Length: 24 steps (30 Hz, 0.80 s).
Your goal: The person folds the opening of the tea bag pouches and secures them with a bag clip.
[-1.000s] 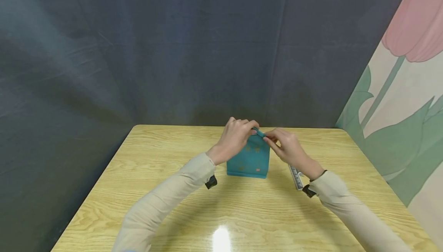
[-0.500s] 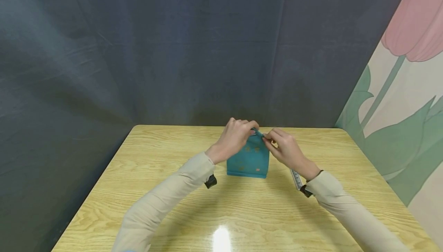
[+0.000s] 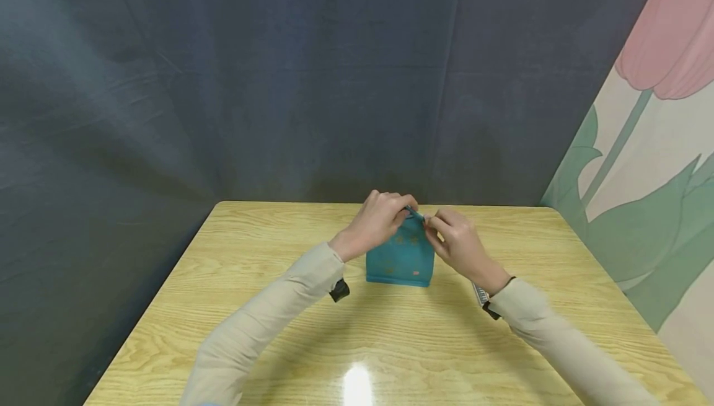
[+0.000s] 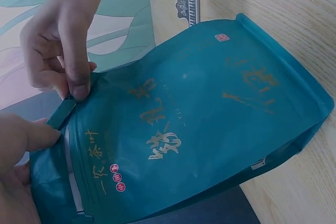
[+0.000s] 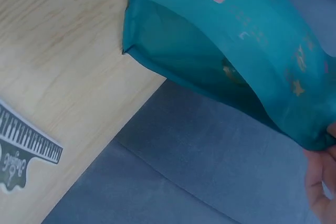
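Observation:
A teal tea pouch point(image 3: 400, 257) with gold lettering stands upright on the table. My left hand point(image 3: 376, 223) grips its top edge, thumb in front, in the head view. At the pouch's right top corner, my right hand point(image 3: 460, 245) pinches the edge between thumb and fingers. The left wrist view shows a narrow strip point(image 4: 63, 113) along the top, partly lifted from the pouch between the two hands, with a pale line beneath it. In the right wrist view the pouch's folded side point(image 5: 173, 45) shows, and fingers of the right hand point(image 5: 321, 184) hold its corner.
A flat ruler-like piece point(image 5: 31, 140) with dark bars and a shaped edge lies on the wooden table point(image 3: 279, 331), right of the pouch and partly behind the right wrist in the head view. A dark curtain point(image 3: 334, 83) hangs behind; a flower-painted wall point(image 3: 641, 207) stands at right.
My right hand has shifted slightly left and turned at the pouch's corner, still pinching; its wrist covers more of the ruler-like piece. The left hand and pouch stay almost where they were.

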{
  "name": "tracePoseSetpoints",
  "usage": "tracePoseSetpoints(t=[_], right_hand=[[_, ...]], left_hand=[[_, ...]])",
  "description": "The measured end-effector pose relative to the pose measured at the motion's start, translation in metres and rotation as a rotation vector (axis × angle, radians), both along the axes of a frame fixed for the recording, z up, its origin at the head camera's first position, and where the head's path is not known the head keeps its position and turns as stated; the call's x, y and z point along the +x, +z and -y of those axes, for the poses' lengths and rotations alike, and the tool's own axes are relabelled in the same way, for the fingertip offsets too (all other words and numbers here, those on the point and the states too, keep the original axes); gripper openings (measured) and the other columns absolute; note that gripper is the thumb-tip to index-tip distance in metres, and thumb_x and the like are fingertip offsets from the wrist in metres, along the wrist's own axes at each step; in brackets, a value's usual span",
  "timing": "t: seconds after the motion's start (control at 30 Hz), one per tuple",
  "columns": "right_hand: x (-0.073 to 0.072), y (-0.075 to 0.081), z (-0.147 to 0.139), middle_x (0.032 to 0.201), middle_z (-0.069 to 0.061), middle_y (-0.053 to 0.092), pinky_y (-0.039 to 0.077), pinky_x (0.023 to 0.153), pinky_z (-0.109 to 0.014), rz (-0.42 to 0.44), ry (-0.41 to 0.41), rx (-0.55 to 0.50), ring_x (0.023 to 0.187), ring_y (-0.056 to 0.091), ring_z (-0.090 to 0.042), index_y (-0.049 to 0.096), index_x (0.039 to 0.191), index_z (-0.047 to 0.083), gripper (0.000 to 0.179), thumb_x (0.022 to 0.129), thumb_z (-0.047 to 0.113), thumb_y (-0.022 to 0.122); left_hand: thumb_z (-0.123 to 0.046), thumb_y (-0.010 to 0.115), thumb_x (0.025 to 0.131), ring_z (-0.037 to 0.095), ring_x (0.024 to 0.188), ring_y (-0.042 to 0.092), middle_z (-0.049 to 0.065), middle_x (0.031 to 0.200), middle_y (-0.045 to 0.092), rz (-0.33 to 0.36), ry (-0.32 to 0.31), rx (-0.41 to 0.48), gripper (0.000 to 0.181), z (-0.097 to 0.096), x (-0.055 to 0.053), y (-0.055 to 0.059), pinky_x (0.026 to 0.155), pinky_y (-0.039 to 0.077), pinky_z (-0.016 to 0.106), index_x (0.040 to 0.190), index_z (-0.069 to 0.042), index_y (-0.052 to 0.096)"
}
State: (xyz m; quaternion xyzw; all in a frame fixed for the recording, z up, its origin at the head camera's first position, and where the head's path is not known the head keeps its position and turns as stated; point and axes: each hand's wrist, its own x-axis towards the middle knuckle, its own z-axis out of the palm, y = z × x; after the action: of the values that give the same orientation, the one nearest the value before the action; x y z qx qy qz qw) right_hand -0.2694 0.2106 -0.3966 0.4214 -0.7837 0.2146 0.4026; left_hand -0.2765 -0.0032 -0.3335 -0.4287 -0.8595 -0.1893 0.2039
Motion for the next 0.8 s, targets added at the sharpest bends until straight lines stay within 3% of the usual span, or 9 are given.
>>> tracePoseSetpoints(t=[0.17, 0.47, 0.57, 0.7, 0.8], right_hand=[[0.0007, -0.0023, 0.0018, 0.073, -0.007, 0.055, 0.041, 0.05, -0.033, -0.069, -0.019, 0.004, 0.057, 0.047, -0.018, 0.067, 0.081, 0.002, 0.016, 0.096, 0.004, 0.062], [0.0036, -0.0015, 0.0053, 0.072, -0.008, 0.049, 0.036, 0.051, -0.033, -0.13, -0.066, 0.082, 0.055, 0.042, -0.019, 0.063, 0.083, 0.002, 0.025, 0.104, 0.01, 0.051], [0.0047, -0.0024, 0.0064, 0.072, -0.009, 0.049, 0.036, 0.05, -0.033, -0.146, -0.074, 0.085, 0.056, 0.043, -0.02, 0.062, 0.084, 0.001, 0.029, 0.106, 0.013, 0.047], [0.0057, -0.0028, 0.0073, 0.073, -0.01, 0.05, 0.038, 0.051, -0.035, -0.172, -0.084, 0.103, 0.057, 0.044, -0.021, 0.061, 0.085, -0.001, 0.033, 0.107, 0.014, 0.042], [0.0063, -0.0022, 0.0082, 0.074, -0.01, 0.05, 0.039, 0.051, -0.035, -0.187, -0.095, 0.127, 0.057, 0.046, -0.021, 0.061, 0.085, -0.001, 0.032, 0.107, 0.012, 0.043]], left_hand=[[-0.007, 0.061, 0.099, 0.011, 0.06, 0.049, 0.0, 0.082, 0.068, -0.015, 0.02, -0.022, 0.014, -0.0015, 0.0008, -0.0006, 0.062, 0.028, 0.027, 0.107, -0.012, 0.071], [-0.008, 0.059, 0.096, 0.013, 0.055, 0.04, -0.003, 0.071, 0.06, -0.016, 0.077, -0.043, 0.016, -0.0032, 0.0027, -0.0006, 0.062, 0.023, 0.028, 0.104, -0.016, 0.07], [-0.018, 0.063, 0.097, 0.012, 0.058, 0.044, -0.002, 0.076, 0.063, -0.003, 0.101, -0.068, 0.013, -0.0038, 0.0031, 0.0, 0.062, 0.026, 0.028, 0.107, -0.016, 0.072], [-0.035, 0.067, 0.096, 0.01, 0.065, 0.053, -0.002, 0.087, 0.069, -0.002, 0.137, -0.091, 0.023, -0.0056, 0.0028, -0.0005, 0.064, 0.031, 0.028, 0.109, -0.017, 0.075], [-0.038, 0.068, 0.094, 0.01, 0.067, 0.057, -0.003, 0.089, 0.071, -0.014, 0.151, -0.085, 0.026, -0.0061, 0.002, -0.0017, 0.064, 0.032, 0.027, 0.106, -0.017, 0.078]])
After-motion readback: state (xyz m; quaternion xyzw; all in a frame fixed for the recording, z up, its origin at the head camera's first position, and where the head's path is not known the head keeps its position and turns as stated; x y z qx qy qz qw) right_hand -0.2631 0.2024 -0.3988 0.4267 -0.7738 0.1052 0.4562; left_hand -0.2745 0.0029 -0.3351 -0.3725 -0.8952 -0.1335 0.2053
